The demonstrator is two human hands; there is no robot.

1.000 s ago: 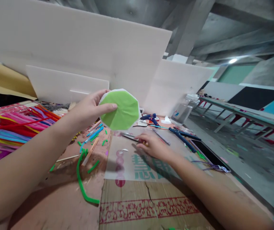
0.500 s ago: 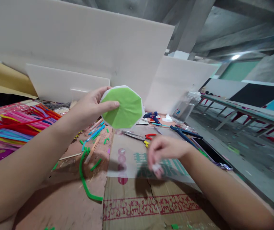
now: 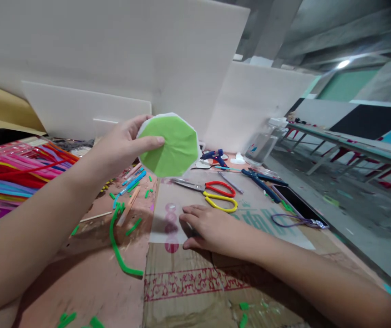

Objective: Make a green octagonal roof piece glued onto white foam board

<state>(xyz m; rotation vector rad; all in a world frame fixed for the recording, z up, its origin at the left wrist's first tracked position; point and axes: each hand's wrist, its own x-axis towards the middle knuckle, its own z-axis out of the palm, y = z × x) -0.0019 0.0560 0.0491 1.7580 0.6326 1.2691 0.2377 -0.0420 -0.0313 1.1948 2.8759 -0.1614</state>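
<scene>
My left hand [image 3: 127, 139] pinches the left edge of a green paper disc [image 3: 176, 146], thumb on its front and fingers behind. The disc has several straight sides, and a white layer shows along its rim. My right hand [image 3: 210, 228] rests low over a translucent sheet [image 3: 161, 223] on the cardboard, fingers stretched out and apart, nothing visible in them. Just beyond those fingers lie scissors [image 3: 204, 187] with one red and one yellow handle loop.
Bundled coloured pipe cleaners [image 3: 21, 173] lie at the left. A bent green strip [image 3: 115, 246] and green scraps are scattered about. A blue glue gun [image 3: 215, 157], dark-handled pliers [image 3: 261, 182], a phone [image 3: 299, 205] and a clear plastic jar [image 3: 261, 146] stand or lie toward the right.
My right hand has moved left and settled lower over the sheet, its fingers spreading; the white bit at its fingertips no longer shows. The left hand keeps hold of the green disc.
</scene>
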